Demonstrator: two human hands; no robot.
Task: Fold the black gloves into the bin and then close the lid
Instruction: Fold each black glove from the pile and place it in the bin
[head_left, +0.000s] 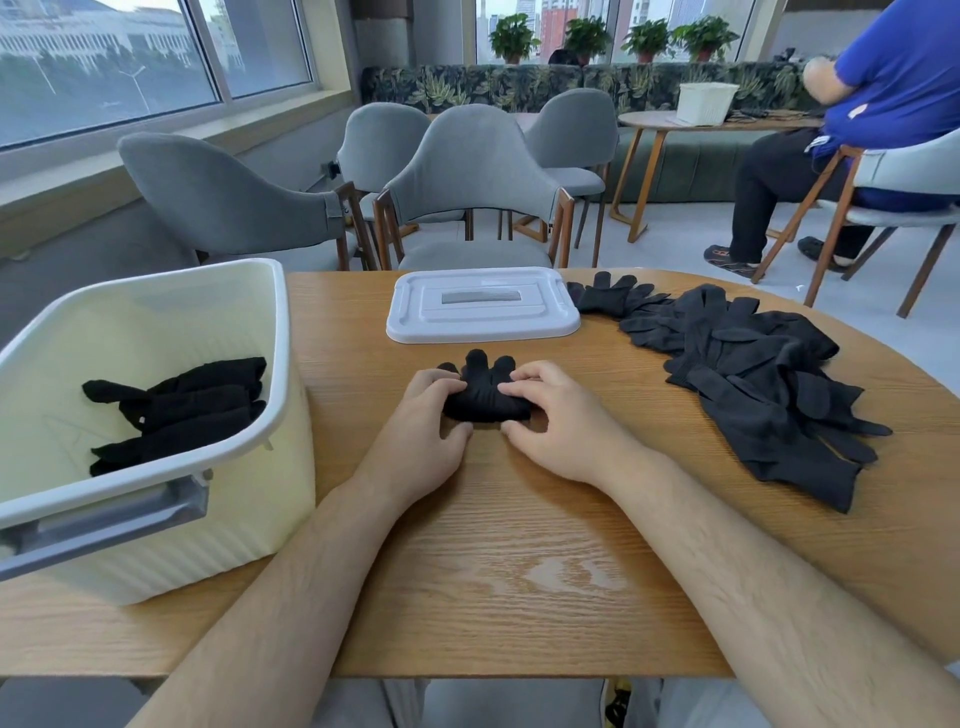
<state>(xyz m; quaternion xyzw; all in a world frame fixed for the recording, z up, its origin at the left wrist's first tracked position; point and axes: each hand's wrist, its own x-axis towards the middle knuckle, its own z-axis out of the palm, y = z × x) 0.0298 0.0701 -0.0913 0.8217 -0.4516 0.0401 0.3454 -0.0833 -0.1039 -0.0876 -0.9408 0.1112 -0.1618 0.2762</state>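
A bunched black glove (485, 400) lies on the wooden table (519, 545) in front of me, fingertips pointing away. My left hand (423, 431) pinches its left side and my right hand (558, 415) pinches its right side, fingers curled over the fabric. To the left stands the cream bin (156, 467), open, with folded black gloves (176, 410) inside. Its white lid (483, 306) rests flat on the table beyond my hands. A pile of loose black gloves (753, 374) spreads across the right side.
Grey chairs (467, 176) stand behind the table's far edge. At the back right a person in a blue shirt (883, 93) sits by another table with a white basket (706, 104). Bare wood lies between me and the glove.
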